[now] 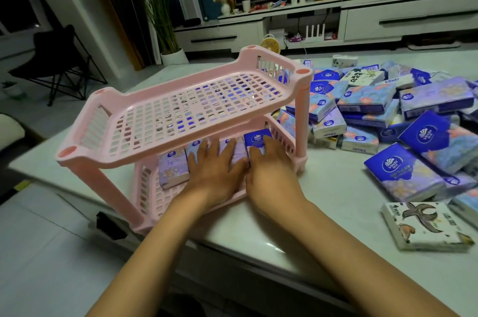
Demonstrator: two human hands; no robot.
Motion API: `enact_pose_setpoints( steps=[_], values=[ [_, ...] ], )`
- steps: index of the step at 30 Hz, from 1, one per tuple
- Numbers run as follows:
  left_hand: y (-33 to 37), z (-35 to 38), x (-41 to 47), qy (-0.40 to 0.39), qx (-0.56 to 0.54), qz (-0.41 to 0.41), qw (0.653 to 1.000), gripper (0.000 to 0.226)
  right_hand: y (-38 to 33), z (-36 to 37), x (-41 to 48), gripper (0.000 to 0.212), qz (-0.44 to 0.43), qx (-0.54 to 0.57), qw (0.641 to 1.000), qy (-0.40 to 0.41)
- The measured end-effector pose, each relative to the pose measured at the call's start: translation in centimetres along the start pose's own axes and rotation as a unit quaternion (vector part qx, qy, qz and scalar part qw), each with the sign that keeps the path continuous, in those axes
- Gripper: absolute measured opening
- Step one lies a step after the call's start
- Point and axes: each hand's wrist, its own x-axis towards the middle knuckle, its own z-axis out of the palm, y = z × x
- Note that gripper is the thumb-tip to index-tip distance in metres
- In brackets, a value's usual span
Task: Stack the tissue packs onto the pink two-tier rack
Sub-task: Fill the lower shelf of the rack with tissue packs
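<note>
The pink two-tier rack (85,154) stands on the pale table at the left. Its top tier is bare. On the bottom tier stands a row of purple and blue tissue packs (172,170). My left hand (216,173) lies flat on the middle packs with straight fingers. My right hand (271,164) grips the rightmost blue pack (256,138) in that row, fingers round its end. A big loose heap of tissue packs (403,114) covers the table's right side.
A white pack with a starfish print (424,226) lies near the table's front right edge. Behind the table are a white TV cabinet (388,19), paper cups and a potted plant (165,6). A black folding chair (59,63) stands at the left.
</note>
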Motion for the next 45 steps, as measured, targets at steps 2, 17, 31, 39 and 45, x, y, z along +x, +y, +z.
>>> enact_pose_setpoints(
  steps=[2, 17, 31, 39, 45],
  values=[
    [-0.4, 0.0, -0.2, -0.011, 0.001, -0.003, 1.000, 0.057, 0.0, 0.2, 0.0, 0.035, -0.003, -0.026, 1.000, -0.011],
    [-1.3, 0.6, 0.2, 0.091, 0.031, 0.022, 0.995, 0.061, 1.3, -0.4, 2.6, 0.063, -0.055, -0.060, 0.974, -0.211],
    [-0.6, 0.3, -1.7, 0.014, -0.027, 0.009, 0.999, 0.051, 0.9, 0.6, 1.2, 0.017, -0.066, -0.040, 0.996, 0.048],
    [-0.7, 0.2, -2.1, 0.018, -0.029, -0.017, 0.999, 0.054, 1.2, 1.4, 1.1, 0.012, -0.056, -0.003, 0.998, 0.026],
    [-0.4, 0.3, -4.4, -0.015, -0.015, -0.131, 0.991, 0.067, 1.1, 1.2, 1.0, 0.031, -0.040, 0.026, 0.999, 0.000]
  ],
)
